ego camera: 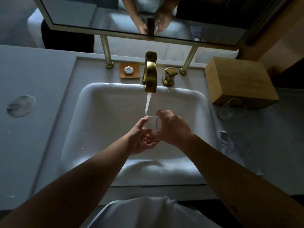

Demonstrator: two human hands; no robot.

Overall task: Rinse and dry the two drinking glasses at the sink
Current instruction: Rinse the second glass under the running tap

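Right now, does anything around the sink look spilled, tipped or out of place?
Nothing serious. Water droplets speckle the sink rim beside the brass faucet. The second glass stands upright against the wooden box.

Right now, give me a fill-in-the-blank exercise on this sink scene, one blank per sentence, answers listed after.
1. Water runs from the gold ____ into the sink.
2. The glass under the stream is held by ____ hands.
3. The second glass rests on the counter in front of the wooden ____.
4. The small round soap sits on an ____ dish.

Missing words: faucet; both; box; orange
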